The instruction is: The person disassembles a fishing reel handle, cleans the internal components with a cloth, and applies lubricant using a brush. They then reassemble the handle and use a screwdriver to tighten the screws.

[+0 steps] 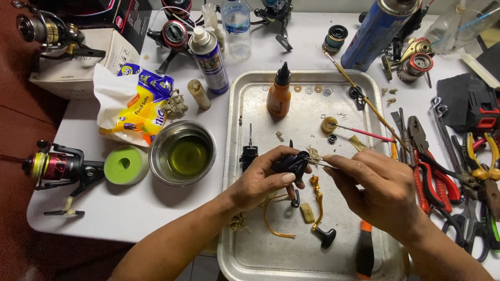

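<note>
My left hand (263,179) grips a small black fishing-reel body (292,163) above a metal tray (245,250). My right hand (383,190) pinches a thin metal tool (316,163) whose tip touches the reel body. Below the hands, on the tray, lie an orange reel handle (316,203) with a black knob, a curved orange bail wire (271,224) and a small tan piece (307,213). A black reel part (249,153) with a thin shaft stands left of my left hand.
An orange squeeze bottle (279,93), washers and a brush (359,132) lie on the tray's far half. A steel bowl of yellowish liquid (183,152), green tape roll (126,165) and spinning reel (54,166) sit left. Pliers and wrenches (448,156) crowd the right. Spray cans stand behind.
</note>
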